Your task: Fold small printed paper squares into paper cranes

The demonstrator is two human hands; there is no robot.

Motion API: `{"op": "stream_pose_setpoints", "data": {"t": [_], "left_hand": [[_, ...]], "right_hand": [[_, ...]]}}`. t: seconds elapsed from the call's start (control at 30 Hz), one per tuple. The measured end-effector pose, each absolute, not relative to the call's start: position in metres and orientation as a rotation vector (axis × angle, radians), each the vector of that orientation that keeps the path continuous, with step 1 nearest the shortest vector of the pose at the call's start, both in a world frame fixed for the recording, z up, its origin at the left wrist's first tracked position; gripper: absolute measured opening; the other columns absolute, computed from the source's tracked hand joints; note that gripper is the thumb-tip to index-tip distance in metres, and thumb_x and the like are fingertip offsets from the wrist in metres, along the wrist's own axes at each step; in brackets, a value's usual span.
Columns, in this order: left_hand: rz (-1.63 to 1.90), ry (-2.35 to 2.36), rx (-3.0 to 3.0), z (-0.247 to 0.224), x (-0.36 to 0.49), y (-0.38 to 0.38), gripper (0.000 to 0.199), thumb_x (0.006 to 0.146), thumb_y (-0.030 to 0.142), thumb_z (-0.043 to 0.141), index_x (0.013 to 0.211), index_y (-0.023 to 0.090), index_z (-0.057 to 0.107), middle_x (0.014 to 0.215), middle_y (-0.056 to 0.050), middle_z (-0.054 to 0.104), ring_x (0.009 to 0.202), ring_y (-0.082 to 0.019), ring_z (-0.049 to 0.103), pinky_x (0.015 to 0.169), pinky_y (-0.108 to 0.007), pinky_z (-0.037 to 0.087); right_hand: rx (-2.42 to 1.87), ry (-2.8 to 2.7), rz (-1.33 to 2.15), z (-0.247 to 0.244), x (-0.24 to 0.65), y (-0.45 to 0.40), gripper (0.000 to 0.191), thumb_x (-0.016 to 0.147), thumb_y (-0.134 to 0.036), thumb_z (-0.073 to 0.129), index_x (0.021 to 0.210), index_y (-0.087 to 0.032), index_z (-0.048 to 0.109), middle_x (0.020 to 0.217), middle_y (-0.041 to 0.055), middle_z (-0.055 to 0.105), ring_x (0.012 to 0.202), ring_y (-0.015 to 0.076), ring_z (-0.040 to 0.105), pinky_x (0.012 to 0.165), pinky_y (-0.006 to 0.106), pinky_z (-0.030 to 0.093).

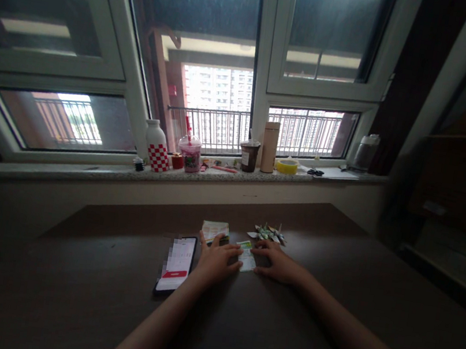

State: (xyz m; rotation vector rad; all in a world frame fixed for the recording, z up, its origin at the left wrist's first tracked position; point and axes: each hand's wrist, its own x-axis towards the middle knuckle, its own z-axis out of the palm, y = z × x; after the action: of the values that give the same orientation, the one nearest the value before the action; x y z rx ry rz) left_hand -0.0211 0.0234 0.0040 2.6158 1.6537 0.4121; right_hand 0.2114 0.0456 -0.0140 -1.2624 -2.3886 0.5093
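A small green-and-white slip of paper [247,261] lies on the table between my two hands. My left hand [215,260] has its thumb and one finger on the slip's left edge, while its other fingers spread toward a small stack of printed paper [212,228]. At the slip's right edge, the curved thumb and fingers of my right hand [277,263] hold it. Just beyond that hand sits a pile of small folded paper pieces [268,233]. A phone [177,265] with a lit screen lies left of my left hand.
The brown table [113,273] reaches toward a windowsill [224,174]. Along the sill stand a checkered bottle [158,149], a pink drink cup [190,155], a dark drink cup [248,156], a tan flask [269,148], yellow tape [287,166] and scissors [315,173].
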Motion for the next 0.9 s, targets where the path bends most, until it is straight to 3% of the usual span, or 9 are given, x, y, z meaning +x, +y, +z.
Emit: {"op": "stream_pose_setpoints", "data": {"t": [0.13, 0.3, 0.4, 0.63, 0.9], "left_hand": [[0.441, 1.63, 2.622, 0.002, -0.022, 0.024, 0.037, 0.088, 0.056, 0.051, 0.123, 0.047, 0.061, 0.134, 0.007, 0.062, 0.14, -0.037, 0.031, 0.099, -0.081, -0.019], [0.426, 1.631, 2.617, 0.002, -0.022, 0.024, 0.039, 0.088, 0.057, 0.05, 0.124, 0.047, 0.059, 0.135, 0.007, 0.061, 0.14, -0.038, 0.03, 0.097, -0.081, -0.02], [0.413, 1.638, 2.613, 0.002, -0.022, 0.024, 0.038, 0.088, 0.056, 0.05, 0.124, 0.047, 0.06, 0.136, 0.007, 0.06, 0.14, -0.038, 0.03, 0.098, -0.081, -0.02], [0.432, 1.637, 2.609, 0.001, -0.022, 0.023, 0.039, 0.088, 0.056, 0.049, 0.125, 0.047, 0.059, 0.136, 0.006, 0.06, 0.141, -0.039, 0.028, 0.099, -0.08, -0.019], [0.391, 1.647, 2.634, 0.002, -0.021, 0.023, 0.04, 0.088, 0.056, 0.049, 0.126, 0.046, 0.059, 0.138, 0.006, 0.059, 0.142, -0.039, 0.026, 0.1, -0.08, -0.017]], "right_hand": [[-1.231, -2.297, 0.561, -0.02, 0.215, 0.049, 0.055, 0.071, -0.035, 0.077, 0.124, -0.023, 0.065, 0.135, 0.0118, 0.053, 0.129, 0.0295, 0.045, 0.112, 0.045, 0.033], [-1.155, -2.105, 0.591, -0.025, 0.215, 0.056, 0.024, 0.084, -0.029, 0.062, 0.103, -0.021, 0.075, 0.118, 0.0107, 0.064, 0.113, 0.0241, 0.058, 0.105, 0.041, 0.042], [-1.113, -2.142, 0.512, -0.026, 0.214, 0.055, 0.019, 0.084, -0.025, 0.061, 0.094, -0.023, 0.078, 0.109, 0.0087, 0.067, 0.106, 0.023, 0.06, 0.1, 0.04, 0.045], [-1.195, -2.261, 0.293, -0.024, 0.206, 0.053, 0.023, 0.085, -0.019, 0.062, 0.101, -0.026, 0.077, 0.109, 0.0089, 0.066, 0.105, 0.0233, 0.058, 0.098, 0.04, 0.044], [-1.391, -2.281, 0.09, -0.023, 0.192, 0.052, 0.026, 0.093, -0.029, 0.054, 0.109, -0.027, 0.074, 0.108, 0.0103, 0.064, 0.101, 0.0239, 0.058, 0.092, 0.039, 0.046]]}}
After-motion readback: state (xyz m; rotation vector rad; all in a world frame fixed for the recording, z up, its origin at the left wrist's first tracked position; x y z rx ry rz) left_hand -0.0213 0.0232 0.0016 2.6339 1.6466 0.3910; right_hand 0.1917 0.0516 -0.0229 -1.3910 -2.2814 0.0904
